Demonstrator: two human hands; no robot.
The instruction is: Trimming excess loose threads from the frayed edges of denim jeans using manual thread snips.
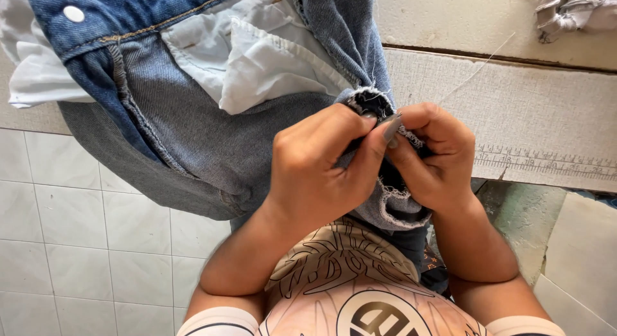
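Both hands, left hand (pixel 315 165) and right hand (pixel 434 159), have their fingers pinched tight on the frayed jeans (pixel 212 130) edge, keeping it taut over the bench (pixel 546 130).

Both hands meet at a frayed edge of a pair of blue jeans (pixel 193 117). The left hand (pixel 318 165) pinches the denim between thumb and fingers, and the right hand (pixel 434 156) grips the same ragged edge just beside it, with a small grey tool (pixel 392 125) between them. A white pocket lining (pixel 257 59) shows inside out. The jeans hang off a desk (pixel 546 111) above a white tiled floor (pixel 83 246).
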